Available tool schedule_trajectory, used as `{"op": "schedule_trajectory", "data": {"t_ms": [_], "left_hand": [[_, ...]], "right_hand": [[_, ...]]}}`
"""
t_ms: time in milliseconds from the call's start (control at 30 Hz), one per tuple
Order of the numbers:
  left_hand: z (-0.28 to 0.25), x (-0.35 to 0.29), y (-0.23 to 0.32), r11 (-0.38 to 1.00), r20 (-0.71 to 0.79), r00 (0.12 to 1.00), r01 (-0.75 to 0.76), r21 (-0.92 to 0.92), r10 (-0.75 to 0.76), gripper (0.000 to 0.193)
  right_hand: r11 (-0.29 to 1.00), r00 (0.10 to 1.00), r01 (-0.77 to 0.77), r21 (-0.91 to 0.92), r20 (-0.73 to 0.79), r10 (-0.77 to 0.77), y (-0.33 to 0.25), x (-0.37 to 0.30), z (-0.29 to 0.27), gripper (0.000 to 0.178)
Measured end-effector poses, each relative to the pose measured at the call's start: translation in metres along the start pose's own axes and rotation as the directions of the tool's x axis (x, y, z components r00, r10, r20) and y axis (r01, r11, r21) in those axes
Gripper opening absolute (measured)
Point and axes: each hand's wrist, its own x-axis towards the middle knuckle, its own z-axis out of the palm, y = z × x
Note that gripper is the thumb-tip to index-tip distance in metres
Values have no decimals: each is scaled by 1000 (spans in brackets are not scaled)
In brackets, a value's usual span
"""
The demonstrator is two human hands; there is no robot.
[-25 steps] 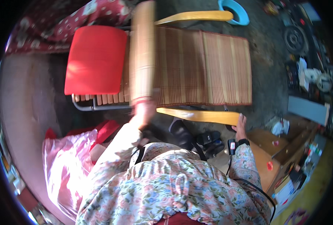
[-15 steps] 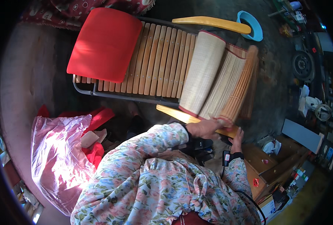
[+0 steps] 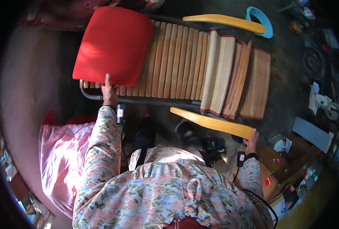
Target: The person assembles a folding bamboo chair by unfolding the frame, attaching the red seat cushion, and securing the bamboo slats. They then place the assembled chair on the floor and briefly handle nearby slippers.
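Slatted lounge chair (image 3: 169, 61): red cushion (image 3: 114, 42) touching left hand (image 3: 109, 93), folded mat (image 3: 257, 84) beyond right hand (image 3: 251, 143), slats (image 3: 184, 68) showing between.

A cushion (image 3: 114, 44) lies on the left end of a lounger (image 3: 154, 101), slats (image 3: 179, 61) between it and the mat (image 3: 234, 76) on the right end. One armrest (image 3: 211, 121) runs along the near side, another armrest (image 3: 226, 21) along the far side, a basin (image 3: 268, 26) at its right end. The left hand (image 3: 109, 93) is at the cushion's near edge, the right hand (image 3: 251, 142) at the near armrest's right end. Slippers (image 3: 214, 145) lie before the person; a wheel (image 3: 313, 61) stands well right of the mat.
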Motion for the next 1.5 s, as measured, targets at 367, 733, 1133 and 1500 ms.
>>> {"op": "schedule_trajectory", "data": {"t_ms": [367, 733, 1133, 1500], "left_hand": [[-11, 38, 50, 939, 105, 986, 156, -306, -130, 35], [-139, 38, -19, 933, -395, 845, 310, -183, -359, 52], [-191, 148, -37, 952, 126, 945, 305, -6, -302, 55], [-140, 109, 19, 963, 35, 974, 224, -147, -222, 49]], "right_hand": [[997, 999, 13, 80, 47, -17, 1, -5, 5, 54], [999, 999, 36, 41, -32, -35, 0, -13, 16, 51], [995, 996, -73, 69, 58, 69, 6, 0, 11, 48], [987, 990, -10, 162, 142, -14, 42, -41, 4, 44]]}}
